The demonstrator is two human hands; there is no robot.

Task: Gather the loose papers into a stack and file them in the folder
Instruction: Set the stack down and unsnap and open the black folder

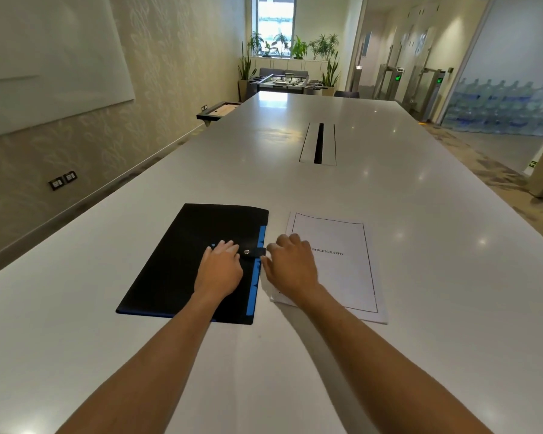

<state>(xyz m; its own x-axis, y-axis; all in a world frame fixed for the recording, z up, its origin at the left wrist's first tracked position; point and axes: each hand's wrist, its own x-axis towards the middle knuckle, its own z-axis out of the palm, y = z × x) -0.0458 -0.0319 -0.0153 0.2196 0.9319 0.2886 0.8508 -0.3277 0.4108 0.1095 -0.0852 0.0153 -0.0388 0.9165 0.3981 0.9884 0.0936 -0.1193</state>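
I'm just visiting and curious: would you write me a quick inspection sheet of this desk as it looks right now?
Surface: long white table, glossy, with a slotted cable hatch in its middle.
Job's things: black folder with blue edge lies flat, strap snapped shut; stack of papers beside it to the right, top sheet reads BIBLIOGRAPHY.
Clutter: nothing seen.
Grippers: left hand rests flat on the folder by the snap; right hand is at the strap's end, partly over the papers, holding nothing that I can see.
Cables: nothing seen.
Surroundings: whiteboard on the left wall, potted plants by a far window, stacked water bottles behind glass.
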